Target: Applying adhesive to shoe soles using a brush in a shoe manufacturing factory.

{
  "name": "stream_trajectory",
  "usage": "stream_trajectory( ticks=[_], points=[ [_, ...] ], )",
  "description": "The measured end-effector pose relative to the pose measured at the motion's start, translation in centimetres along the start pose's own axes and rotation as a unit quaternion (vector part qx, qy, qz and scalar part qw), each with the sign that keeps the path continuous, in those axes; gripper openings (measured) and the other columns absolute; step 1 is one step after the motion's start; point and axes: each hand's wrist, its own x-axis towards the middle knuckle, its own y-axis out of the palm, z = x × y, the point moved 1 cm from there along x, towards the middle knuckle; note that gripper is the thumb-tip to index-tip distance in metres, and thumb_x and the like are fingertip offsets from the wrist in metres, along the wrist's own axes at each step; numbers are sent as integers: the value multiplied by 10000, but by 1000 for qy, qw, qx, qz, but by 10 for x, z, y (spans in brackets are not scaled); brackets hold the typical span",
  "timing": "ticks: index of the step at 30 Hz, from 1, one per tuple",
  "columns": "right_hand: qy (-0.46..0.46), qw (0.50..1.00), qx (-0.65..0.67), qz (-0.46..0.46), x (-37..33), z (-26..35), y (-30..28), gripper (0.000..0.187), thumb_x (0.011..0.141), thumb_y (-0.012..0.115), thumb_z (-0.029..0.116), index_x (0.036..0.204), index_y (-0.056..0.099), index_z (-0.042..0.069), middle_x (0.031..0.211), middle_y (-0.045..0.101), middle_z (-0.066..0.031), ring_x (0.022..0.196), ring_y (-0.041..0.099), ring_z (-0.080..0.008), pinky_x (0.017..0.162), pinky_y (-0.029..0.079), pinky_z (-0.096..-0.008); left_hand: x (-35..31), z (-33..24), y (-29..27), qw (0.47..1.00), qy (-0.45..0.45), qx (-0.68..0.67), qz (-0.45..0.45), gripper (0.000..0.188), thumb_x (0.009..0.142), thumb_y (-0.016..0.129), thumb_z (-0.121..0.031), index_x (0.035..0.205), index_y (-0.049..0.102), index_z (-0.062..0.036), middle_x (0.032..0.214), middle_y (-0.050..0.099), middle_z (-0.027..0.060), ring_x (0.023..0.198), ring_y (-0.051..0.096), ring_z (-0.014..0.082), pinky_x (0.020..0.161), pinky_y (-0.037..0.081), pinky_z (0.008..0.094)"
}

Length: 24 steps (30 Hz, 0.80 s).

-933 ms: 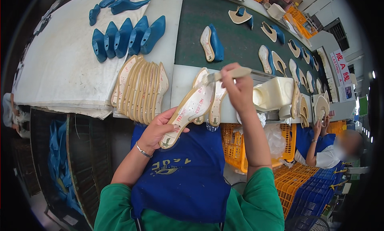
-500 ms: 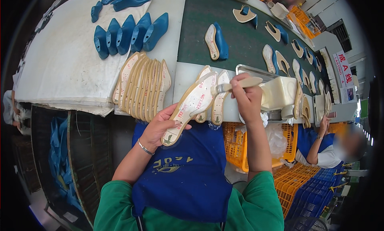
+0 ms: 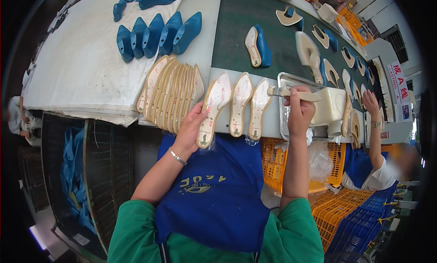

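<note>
Both elbows bent, arms reached forward, hands held well apart. Left forearm [image 3: 157, 183] slanted forward and inward, toward body's midline; left wrist [image 3: 183, 149] kept roughly in line with it. Left hand [image 3: 193, 126] closed in grip, some fingers hidden from view. Right forearm [image 3: 296, 172] pointed almost straight ahead, right wrist [image 3: 298, 136] held nearly straight. Right hand [image 3: 301, 112] placed slightly farther forward than left, its fingers [image 3: 296, 103] curled and gripped tight.
</note>
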Motion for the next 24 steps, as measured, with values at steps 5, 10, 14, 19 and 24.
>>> stream_trajectory(
  ticks=[5,10,14,19,24],
  points=[
    [15,1000,17,11,-15,-2,-2,115,964,561,113,934,595,8,792,594,-38,655,546,-80,602,442,-208,42,29,-8,983,99,144,-59,380,999,473,-55,1374,440,-2,1237,576,71,1105,562,125,947,467,270],
    [16,1000,13,20,-25,4,-6,115,951,570,105,905,605,6,748,590,-26,646,547,-77,594,435,-228,71,55,-34,928,150,322,-114,546,968,464,-40,1467,266,60,1407,462,218,1289,476,265,1086,365,346],
    [-4,999,-10,37,-31,-3,-17,99,957,565,90,935,597,0,806,591,-38,657,543,-81,602,443,-211,45,40,-6,723,272,630,-81,657,925,493,-74,1478,184,101,1524,232,300,1443,192,426,1180,167,444],
    [-28,999,-27,10,-36,-10,-26,97,960,569,91,964,604,0,822,596,-39,653,543,-80,613,450,-207,29,-18,9,466,306,818,-143,820,820,676,-204,1469,250,60,1538,212,293,1459,143,432,1142,145,593],
    [23,996,-22,-85,-37,-24,-46,145,961,585,142,939,631,6,754,618,-25,648,558,-77,603,449,-212,31,-24,-22,413,213,873,-151,833,769,695,-158,1464,281,41,1544,224,273,1464,150,413,1127,144,627]
  ],
)
